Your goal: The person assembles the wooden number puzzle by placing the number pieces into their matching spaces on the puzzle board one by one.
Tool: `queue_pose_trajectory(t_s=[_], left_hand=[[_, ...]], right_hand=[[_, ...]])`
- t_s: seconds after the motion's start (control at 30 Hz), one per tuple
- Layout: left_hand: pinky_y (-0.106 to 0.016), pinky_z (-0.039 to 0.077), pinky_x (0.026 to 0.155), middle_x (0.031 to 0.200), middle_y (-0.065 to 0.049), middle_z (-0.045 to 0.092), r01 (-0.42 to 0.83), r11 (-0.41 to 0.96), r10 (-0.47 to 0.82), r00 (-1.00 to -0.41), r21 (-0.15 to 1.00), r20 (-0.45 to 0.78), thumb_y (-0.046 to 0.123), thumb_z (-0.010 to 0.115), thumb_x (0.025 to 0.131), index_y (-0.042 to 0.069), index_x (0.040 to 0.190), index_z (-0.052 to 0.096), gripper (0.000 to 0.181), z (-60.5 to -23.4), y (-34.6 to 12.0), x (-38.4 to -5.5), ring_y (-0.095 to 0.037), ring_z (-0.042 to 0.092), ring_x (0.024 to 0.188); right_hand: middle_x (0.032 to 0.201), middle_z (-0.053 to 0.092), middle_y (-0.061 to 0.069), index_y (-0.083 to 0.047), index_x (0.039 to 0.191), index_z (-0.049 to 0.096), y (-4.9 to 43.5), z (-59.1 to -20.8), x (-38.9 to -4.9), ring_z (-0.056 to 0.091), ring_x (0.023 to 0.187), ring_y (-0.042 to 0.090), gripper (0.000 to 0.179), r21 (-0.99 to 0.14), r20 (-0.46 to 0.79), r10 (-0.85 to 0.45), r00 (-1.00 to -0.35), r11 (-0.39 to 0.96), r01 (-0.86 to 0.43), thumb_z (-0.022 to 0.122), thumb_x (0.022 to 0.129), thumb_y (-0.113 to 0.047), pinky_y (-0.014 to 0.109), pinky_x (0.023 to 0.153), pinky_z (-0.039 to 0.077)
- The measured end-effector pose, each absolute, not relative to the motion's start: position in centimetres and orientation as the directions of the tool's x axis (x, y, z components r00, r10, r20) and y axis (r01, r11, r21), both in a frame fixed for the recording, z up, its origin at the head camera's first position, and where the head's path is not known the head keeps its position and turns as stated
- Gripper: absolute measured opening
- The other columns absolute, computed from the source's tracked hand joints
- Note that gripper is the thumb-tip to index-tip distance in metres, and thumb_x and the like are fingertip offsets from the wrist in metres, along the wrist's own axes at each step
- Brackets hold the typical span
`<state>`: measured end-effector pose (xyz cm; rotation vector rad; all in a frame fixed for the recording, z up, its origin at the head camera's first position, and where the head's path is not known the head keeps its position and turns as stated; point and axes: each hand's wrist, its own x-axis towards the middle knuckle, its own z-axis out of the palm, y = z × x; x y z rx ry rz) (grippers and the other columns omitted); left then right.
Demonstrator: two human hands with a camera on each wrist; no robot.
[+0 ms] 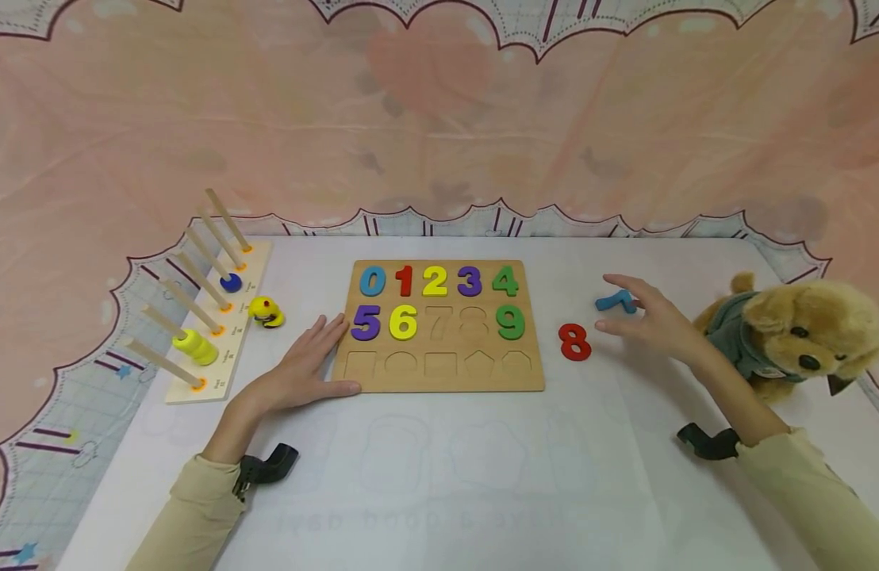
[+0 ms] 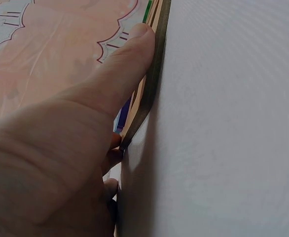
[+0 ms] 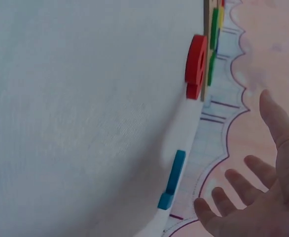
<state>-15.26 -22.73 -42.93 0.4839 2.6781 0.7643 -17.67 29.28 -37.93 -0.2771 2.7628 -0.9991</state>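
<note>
A wooden number board (image 1: 534,382) lies on the table, with coloured digits in its upper two rows. My left hand (image 1: 297,371) rests against the board's lower left corner, fingers extended along the side and thumb (image 2: 132,54) at the near edge. The recesses for 7 and 8 stand bare, as do the shapes in the bottom row. Above the blue digit seven (image 1: 614,301), my right hand (image 1: 654,323) is spread, its thumb and fingers apart and holding nothing. The right wrist view shows the seven (image 3: 175,173) below the fingers. A red digit eight (image 1: 574,342) lies between board and hand.
To the left stands a peg rack (image 1: 228,361) with upright wooden rods, some carrying yellow or blue beads. A small yellow toy (image 1: 266,312) sits beside it. A plush dog (image 1: 775,333) in a grey-green top sits by my right forearm.
</note>
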Motion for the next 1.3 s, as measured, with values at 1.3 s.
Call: queue_pose_trajectory(t_s=[1.3], left_hand=[[-0.064, 0.0, 0.119, 0.165, -0.013, 0.006, 0.223, 0.797, 0.399, -0.892, 0.561, -0.212, 0.057, 0.072, 0.079, 0.012, 0.157, 0.013, 0.108, -42.9, -22.7, -15.3, -0.038, -0.006, 0.152]], right_hand=[[0.159, 0.016, 0.027, -0.013, 0.154, 0.022, 31.6, -39.2, -21.2, 0.022, 0.14, 0.055, 0.087, -0.566, -0.332, -0.217, -0.918, 0.824, 0.01, 0.067, 0.088, -0.046, 0.073, 0.108, 0.025]])
